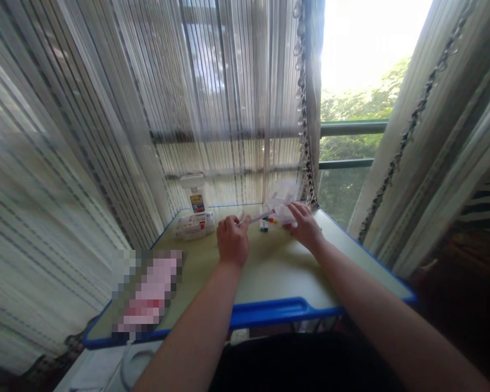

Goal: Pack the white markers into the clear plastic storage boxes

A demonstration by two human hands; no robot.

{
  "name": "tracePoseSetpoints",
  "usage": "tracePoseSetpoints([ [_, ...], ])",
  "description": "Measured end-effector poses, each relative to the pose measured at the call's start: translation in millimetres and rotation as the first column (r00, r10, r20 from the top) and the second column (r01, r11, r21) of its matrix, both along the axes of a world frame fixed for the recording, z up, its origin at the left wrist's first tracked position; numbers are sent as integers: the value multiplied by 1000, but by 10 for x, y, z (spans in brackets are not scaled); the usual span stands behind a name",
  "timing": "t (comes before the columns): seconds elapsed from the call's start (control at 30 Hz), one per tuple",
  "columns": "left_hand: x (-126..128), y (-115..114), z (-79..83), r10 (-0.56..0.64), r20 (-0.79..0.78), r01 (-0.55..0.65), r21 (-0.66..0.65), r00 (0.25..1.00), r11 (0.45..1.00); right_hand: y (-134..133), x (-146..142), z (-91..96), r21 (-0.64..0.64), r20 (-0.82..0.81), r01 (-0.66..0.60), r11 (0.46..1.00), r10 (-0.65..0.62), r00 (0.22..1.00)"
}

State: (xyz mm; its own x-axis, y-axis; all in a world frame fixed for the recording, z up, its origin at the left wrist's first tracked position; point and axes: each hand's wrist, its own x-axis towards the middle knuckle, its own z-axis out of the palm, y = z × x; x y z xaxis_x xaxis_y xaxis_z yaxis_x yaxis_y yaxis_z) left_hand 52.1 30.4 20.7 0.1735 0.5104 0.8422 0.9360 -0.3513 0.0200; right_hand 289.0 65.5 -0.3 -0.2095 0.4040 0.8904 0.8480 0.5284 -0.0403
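Observation:
My left hand (233, 242) is closed around a white marker (262, 215), which points to the right and shows a red end. My right hand (307, 227) has its fingers over the edge of a clear plastic box (285, 191), apparently gripping its right side. Between the hands, several colored marker ends (271, 220) in green, red and yellow show at the box's front left. A dark green piece (263, 230) lies on the table just before them. My right fingertips are partly hidden behind the hand.
A clear case (194, 224) with its labelled lid (196, 195) raised stands at the back left of the blue-edged table (269, 272). A pixelated pink object (155, 283) lies at the left edge. Curtains (228, 109) hang close behind the table.

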Motion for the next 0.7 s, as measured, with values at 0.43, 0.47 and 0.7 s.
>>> tracePoseSetpoints([
  [0.43,52,32,-69,-400,104,390,104,910,915,-2,-55,5,-97,-14,-78,992,77,997],
  [0.47,54,31,-65,-412,111,402,102,905,910,-5,-57,6,-97,-21,-75,992,74,997],
  [0.7,56,41,-61,-405,64,405,15,912,914,-6,-55,-22,-93,-56,-69,993,64,996],
])
